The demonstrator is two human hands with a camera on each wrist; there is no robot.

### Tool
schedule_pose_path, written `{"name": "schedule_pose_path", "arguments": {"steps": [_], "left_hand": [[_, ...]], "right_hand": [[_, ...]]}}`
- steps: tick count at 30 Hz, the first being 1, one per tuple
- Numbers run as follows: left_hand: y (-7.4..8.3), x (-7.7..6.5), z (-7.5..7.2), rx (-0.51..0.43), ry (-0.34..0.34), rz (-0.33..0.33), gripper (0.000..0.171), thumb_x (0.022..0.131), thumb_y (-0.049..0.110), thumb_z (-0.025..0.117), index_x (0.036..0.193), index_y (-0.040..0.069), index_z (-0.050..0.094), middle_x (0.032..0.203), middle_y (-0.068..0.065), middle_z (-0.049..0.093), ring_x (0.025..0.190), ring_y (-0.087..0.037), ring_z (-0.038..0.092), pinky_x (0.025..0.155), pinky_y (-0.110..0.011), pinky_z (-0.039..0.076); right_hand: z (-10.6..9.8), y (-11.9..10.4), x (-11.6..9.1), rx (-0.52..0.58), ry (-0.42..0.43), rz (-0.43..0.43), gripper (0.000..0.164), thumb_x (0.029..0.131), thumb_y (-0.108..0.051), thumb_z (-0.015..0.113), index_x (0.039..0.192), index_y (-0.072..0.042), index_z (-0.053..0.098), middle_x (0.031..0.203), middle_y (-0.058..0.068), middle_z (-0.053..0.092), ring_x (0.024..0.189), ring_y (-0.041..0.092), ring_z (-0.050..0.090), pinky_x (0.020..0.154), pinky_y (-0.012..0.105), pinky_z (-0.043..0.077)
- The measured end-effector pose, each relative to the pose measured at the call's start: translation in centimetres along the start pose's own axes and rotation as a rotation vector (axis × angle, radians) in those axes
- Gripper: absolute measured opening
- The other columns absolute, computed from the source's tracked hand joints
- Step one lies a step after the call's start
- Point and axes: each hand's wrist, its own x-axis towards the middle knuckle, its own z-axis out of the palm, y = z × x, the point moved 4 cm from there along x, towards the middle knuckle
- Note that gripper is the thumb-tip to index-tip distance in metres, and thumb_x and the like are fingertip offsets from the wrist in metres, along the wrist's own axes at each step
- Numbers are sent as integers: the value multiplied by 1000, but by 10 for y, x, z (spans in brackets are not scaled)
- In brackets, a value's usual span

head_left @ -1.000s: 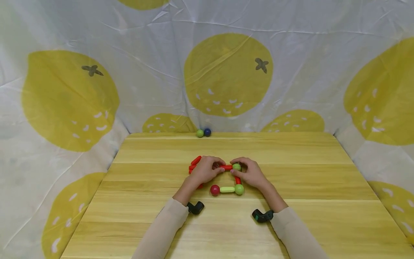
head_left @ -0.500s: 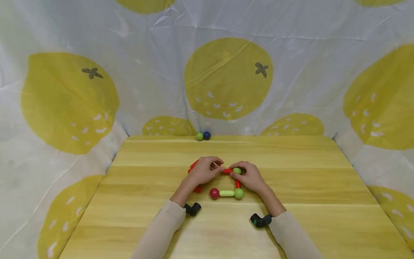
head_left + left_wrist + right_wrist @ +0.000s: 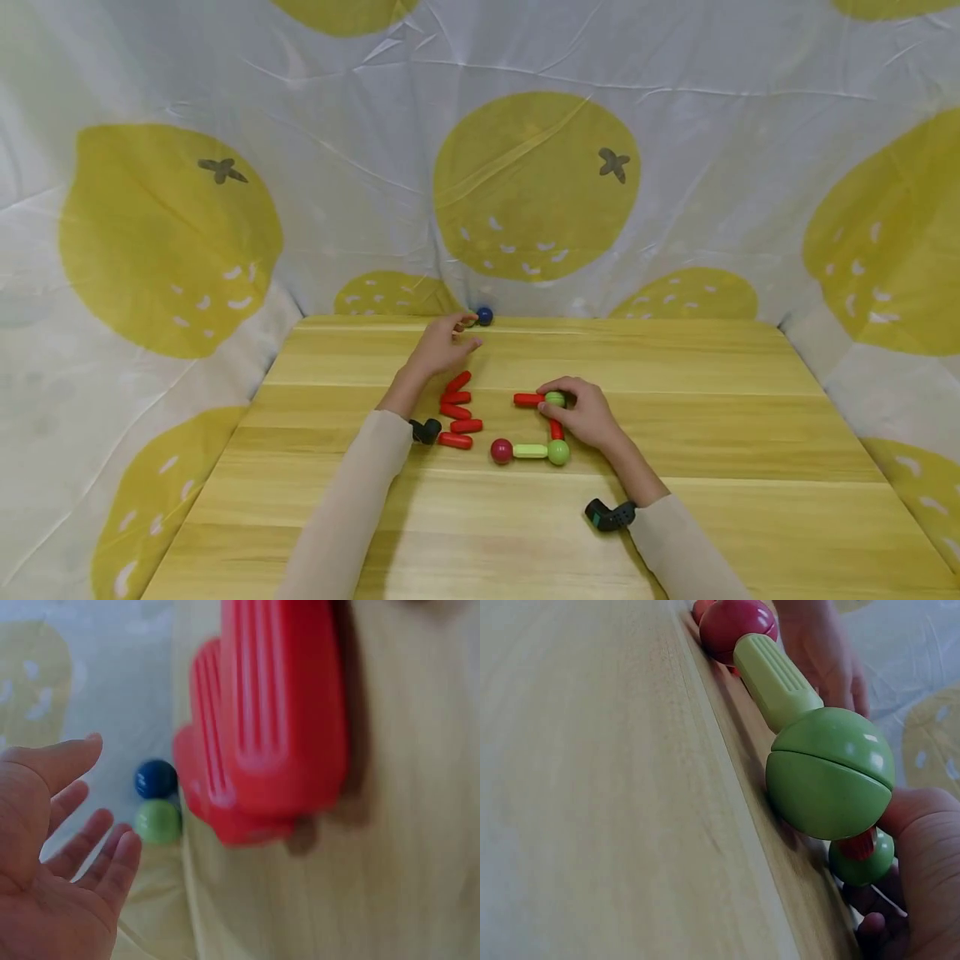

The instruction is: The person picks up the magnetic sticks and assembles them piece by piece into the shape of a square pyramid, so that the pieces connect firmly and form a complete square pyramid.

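In the head view my left hand [image 3: 442, 345] reaches to the back edge of the table, fingers spread and holding nothing. By its fingertips are a blue ball [image 3: 484, 316] and a light green ball [image 3: 157, 821], the latter mostly hidden in the head view. My right hand [image 3: 590, 414] pinches a green ball [image 3: 555, 399] at the far corner of a joined shape. From that ball one red rod [image 3: 528, 400] points left; another red rod [image 3: 556, 430] runs to a nearer green ball [image 3: 558, 452]. A pale green rod [image 3: 530, 451] links this to a dark red ball [image 3: 502, 451].
Several loose red rods [image 3: 455, 412] lie in a rough column beneath and beside my left forearm. A lemon-print cloth [image 3: 536, 183] hangs behind the wooden table [image 3: 675, 375]. Black wrist devices [image 3: 609, 515] stick out near both sleeves.
My left hand has left the red rod of the joined shape and moved back and left to the two balls, uncovering the loose rods. My right hand stays at the far green ball.
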Motion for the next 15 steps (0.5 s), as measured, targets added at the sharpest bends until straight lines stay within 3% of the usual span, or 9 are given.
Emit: {"name": "schedule_pose_path", "arguments": {"steps": [7,11,15], "left_hand": [[-22,22,-13,136,11,-2,65,95,14,74,153,4,46,153,-23,46,139,-44,47,115,-58,41],[-28,26,-11,151,-44,12,66,96,9,71,155,5,44,160,-22,40,149,-42,36,123,-56,30],[-34,27,-6,175,-70,1,60,100,13,67,156,9,44,162,-21,37,151,-42,33,124,-56,28]], "right_hand": [[3,1,-1,2,5,-8,22,90,-22,81,111,-21,79,113,1,75,108,22,65,93,36,49],[2,1,0,15,14,-1,22,88,-20,82,110,-22,79,113,1,75,108,22,64,93,37,49],[0,0,1,13,8,-5,21,89,-20,81,110,-22,79,113,0,75,109,22,65,95,39,50]]}}
